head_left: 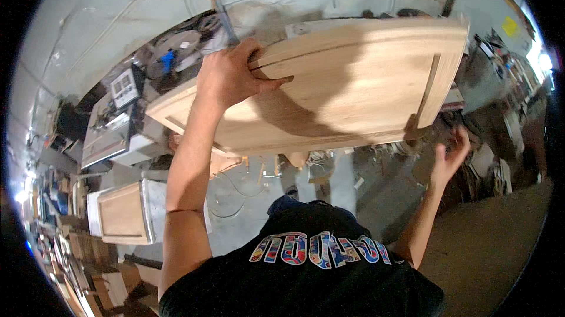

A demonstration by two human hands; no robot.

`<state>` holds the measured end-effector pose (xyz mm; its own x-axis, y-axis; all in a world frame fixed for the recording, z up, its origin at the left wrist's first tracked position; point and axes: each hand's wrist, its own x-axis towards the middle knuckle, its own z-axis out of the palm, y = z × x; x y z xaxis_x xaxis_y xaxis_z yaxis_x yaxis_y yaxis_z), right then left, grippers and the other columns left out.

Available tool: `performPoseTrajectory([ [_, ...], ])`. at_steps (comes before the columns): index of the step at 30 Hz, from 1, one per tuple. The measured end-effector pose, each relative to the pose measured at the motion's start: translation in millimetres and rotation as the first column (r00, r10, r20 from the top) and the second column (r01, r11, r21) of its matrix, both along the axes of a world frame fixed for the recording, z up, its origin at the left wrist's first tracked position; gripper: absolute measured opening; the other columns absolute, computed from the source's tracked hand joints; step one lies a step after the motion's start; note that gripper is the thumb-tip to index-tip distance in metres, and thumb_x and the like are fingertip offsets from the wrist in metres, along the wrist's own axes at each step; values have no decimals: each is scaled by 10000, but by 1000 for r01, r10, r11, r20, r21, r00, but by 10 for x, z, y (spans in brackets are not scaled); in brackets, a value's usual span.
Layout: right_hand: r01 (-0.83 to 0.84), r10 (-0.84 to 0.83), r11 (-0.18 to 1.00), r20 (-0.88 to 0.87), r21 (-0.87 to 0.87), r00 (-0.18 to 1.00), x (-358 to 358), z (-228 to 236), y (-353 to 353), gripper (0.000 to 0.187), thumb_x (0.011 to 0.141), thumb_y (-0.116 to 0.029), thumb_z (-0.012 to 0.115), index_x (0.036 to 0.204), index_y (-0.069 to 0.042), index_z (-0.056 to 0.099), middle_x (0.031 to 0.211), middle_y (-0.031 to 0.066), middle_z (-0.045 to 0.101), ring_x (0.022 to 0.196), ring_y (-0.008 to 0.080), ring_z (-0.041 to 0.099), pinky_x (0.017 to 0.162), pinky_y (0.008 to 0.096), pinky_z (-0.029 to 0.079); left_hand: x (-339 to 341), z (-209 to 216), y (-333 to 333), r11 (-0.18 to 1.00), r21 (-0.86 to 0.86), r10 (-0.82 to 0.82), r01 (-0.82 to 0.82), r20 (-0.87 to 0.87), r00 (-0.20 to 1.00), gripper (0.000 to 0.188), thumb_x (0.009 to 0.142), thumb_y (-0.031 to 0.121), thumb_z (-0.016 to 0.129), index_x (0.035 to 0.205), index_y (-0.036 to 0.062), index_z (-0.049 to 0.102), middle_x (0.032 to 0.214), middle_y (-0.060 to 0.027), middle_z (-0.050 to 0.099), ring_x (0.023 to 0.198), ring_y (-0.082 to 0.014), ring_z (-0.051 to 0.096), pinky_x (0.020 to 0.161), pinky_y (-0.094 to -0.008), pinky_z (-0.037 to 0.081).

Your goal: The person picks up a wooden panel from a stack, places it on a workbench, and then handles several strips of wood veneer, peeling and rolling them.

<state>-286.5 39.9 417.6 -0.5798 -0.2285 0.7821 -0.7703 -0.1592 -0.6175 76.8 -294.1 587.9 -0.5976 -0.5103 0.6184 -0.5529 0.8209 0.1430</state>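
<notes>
A long, pale wooden cabinet door (365,93) with a framed, recessed panel is held up in front of me, tilted, its right end higher than its left. My left hand (235,75) grips its upper edge left of the middle, thumb on the face and fingers over the back, where they are hidden. Below the door's lower right corner, my right hand (452,155) is apart from it with fingers spread and slightly curled, holding nothing. Shadows fall across the panel.
Another framed wooden panel (123,214) lies on a white-covered support at left. A cluttered workbench (106,134) stands behind it. Wood scraps and debris litter the grey floor (347,181). Stacked boards (500,170) crowd the right side, and a pale wall (129,17) rises behind.
</notes>
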Motion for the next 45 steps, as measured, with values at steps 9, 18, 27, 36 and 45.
performPoseTrajectory([
  [9, -171, 126, 985, 636, 9, 761, 867, -1776, -346, 582, 937, -283, 854, 1330, 69, 609, 1216, 121, 705, 1089, 212, 667, 994, 373, 544, -483, -647, -1011, 814, 35, -554, 579, 343, 758, 594, 706, 545, 906, 1077, 129, 704, 864, -101, 736, 775, -364, 735, 698, -468, 569],
  [18, 67, -115, 993, 926, 97, 360, 1286, -2589, -296, 454, 1062, -320, 719, 1256, 89, 690, 1091, 92, 732, 964, 172, 684, 879, 331, 560, -2343, -1320, -1350, 674, 409, -724, 616, 531, 440, 825, 646, 566, 941, 1372, 226, 743, 899, -143, 789, 924, -351, 763, 772, -464, 583],
  [27, 15, -67, 998, 989, 66, 129, 650, -2699, -327, 810, 992, -694, 663, 1362, 26, 678, 1141, 43, 695, 974, 167, 677, 845, 306, 552, -4503, -3036, -1460, 411, 722, -895, 556, 436, 95, 682, 641, 488, 983, 1221, 180, 803, 1056, -101, 815, 1007, -356, 758, 851, -482, 576],
  [36, -44, -107, 994, 990, 104, -91, 188, -2814, -315, 796, 1002, -701, 633, 1361, 9, 647, 1206, 91, 689, 1069, 228, 672, 922, 395, 571, -5238, -3693, -1364, 423, 759, -896, 495, 431, 105, 552, 666, 385, 963, 1137, 146, 799, 1146, -110, 797, 1033, -345, 756, 864, -486, 583],
  [45, -147, 184, 967, 968, -209, -170, -228, -3041, -864, 837, 1012, -739, 562, 1557, -105, 516, 1458, 118, 599, 1280, 334, 607, 1068, 512, 527, -3047, -3211, 26, 539, 271, -689, 798, -403, 602, 207, 917, 162, 774, 1118, 149, 725, 1296, -69, 713, 1094, -311, 692, 963, -480, 549],
])
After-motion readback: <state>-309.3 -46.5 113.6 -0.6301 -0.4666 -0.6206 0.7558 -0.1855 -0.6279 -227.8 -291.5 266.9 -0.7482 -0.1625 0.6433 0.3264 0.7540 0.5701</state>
